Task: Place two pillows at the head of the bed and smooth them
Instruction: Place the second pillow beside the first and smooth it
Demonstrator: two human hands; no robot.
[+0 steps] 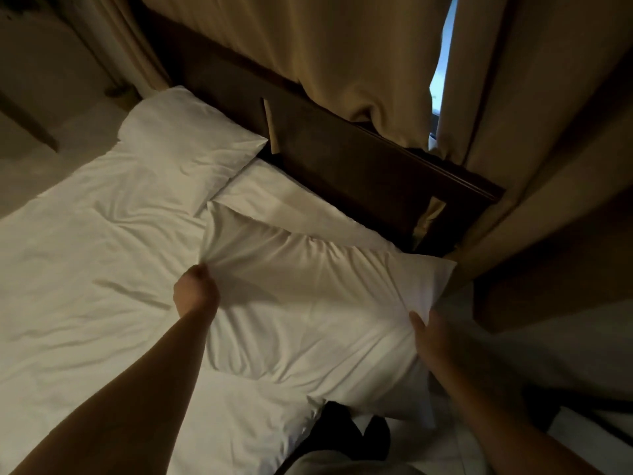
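A white pillow (pixel 308 310) hangs between my hands over the near corner of the bed, wrinkled and slack. My left hand (pixel 195 289) pinches its left edge in a closed fist. My right hand (pixel 431 337) grips its right edge near the corner, fingers wrapped into the cloth. A second white pillow (pixel 185 142) lies flat at the head of the bed on the far side, touching the dark wooden headboard (pixel 359 159). The white bedsheet (pixel 85 269) shows bare beside the headboard behind the held pillow.
Tan curtains (pixel 376 56) hang behind the headboard, with a bright gap of window (pixel 442 63) between them. Light floor (pixel 565 354) runs along the bed's right side, where my legs and dark feet (pixel 346 430) stand. A wall lies beyond the bed at left.
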